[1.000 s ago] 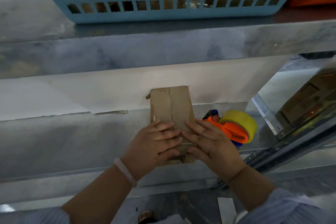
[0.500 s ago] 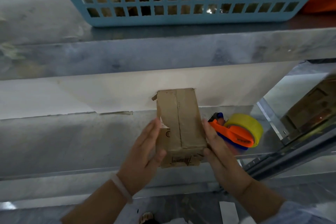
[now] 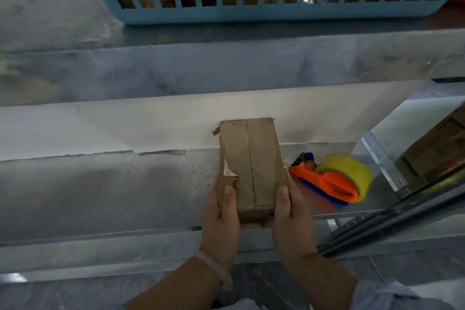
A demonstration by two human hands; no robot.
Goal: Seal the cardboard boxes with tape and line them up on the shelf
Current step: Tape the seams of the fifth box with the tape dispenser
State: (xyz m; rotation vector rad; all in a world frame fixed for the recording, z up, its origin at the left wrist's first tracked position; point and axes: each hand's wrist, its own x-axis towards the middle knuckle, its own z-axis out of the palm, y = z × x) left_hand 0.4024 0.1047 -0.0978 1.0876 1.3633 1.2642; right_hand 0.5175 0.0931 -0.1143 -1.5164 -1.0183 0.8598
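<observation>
A long brown cardboard box (image 3: 251,163) lies on the metal shelf (image 3: 100,196), its far end against the white back wall and a strip of tape along its top seam. My left hand (image 3: 221,219) grips its near left side, thumb on top. On the near right side my right hand (image 3: 292,214) grips it the same way. An orange and blue tape dispenser (image 3: 327,184) with a yellow tape roll (image 3: 349,171) lies on the shelf just right of the box.
A blue plastic basket (image 3: 251,12) holding brown items stands on the shelf above. A metal upright and rail (image 3: 392,214) run diagonally at the right. More cardboard (image 3: 437,143) shows beyond it at the far right. The floor lies below the shelf edge.
Both hands lay flat on the box top a second ago. They slid apart to its left and right sides and now grip its near end with thumbs on top.
</observation>
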